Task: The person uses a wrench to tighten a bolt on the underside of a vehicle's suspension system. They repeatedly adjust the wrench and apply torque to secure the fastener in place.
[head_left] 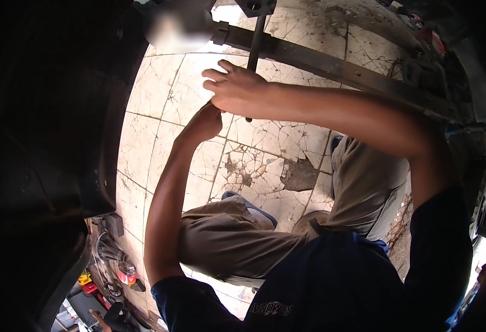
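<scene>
My left hand (205, 123) is raised with its fingers closed, in a fist-like grip. Against it, from the upper right, comes my right hand (237, 90). The outer fingers of the right hand fan apart toward the left, while its thumb side bends down to meet the left hand. Whatever lies between the two hands is hidden. A dark metal rod (256, 44) hangs down behind my right hand, and its lower end shows below the wrist. Its top meets a dark metal bracket (256, 6).
A long dark metal bar (320, 62) crosses beyond my hands. Large black bodywork (44, 110) fills the left side. Cracked pale tiles (160, 127) cover the floor. A bottle with a red label (127, 274) stands among cables at lower left. My bent legs (237, 238) are below.
</scene>
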`<state>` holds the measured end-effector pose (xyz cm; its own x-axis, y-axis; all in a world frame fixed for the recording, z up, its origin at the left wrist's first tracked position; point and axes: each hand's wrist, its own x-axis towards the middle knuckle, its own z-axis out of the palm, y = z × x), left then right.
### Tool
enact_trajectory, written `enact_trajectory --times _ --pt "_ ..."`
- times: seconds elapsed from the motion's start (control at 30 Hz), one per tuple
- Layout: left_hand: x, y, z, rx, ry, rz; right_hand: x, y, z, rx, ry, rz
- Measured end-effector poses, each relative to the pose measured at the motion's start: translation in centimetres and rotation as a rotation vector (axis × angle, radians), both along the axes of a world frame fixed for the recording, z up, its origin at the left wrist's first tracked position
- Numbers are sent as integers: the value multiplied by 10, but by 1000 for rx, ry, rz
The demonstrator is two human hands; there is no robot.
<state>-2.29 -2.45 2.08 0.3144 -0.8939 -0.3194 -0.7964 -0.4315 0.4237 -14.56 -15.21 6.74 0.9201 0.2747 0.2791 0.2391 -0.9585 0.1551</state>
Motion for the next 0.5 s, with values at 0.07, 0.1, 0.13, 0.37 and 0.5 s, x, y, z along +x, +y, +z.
enact_trajectory --times 0.07,0.1,0.13,0.37,0.5 --pt "0 4 -7 -112 13 -19 5 0 -19 -19 25 -69" --pt "0 3 -7 -47 8 11 7 2 -16 -24 17 -2" --pt "-2 1 -4 20 4 43 5 5 -4 -22 6 19" --pt "1 1 -6 36 -21 -30 9 -2 -17 -7 32 -28" --pt "-6 -2 10 63 28 -29 4 -1 3 12 -70 43"
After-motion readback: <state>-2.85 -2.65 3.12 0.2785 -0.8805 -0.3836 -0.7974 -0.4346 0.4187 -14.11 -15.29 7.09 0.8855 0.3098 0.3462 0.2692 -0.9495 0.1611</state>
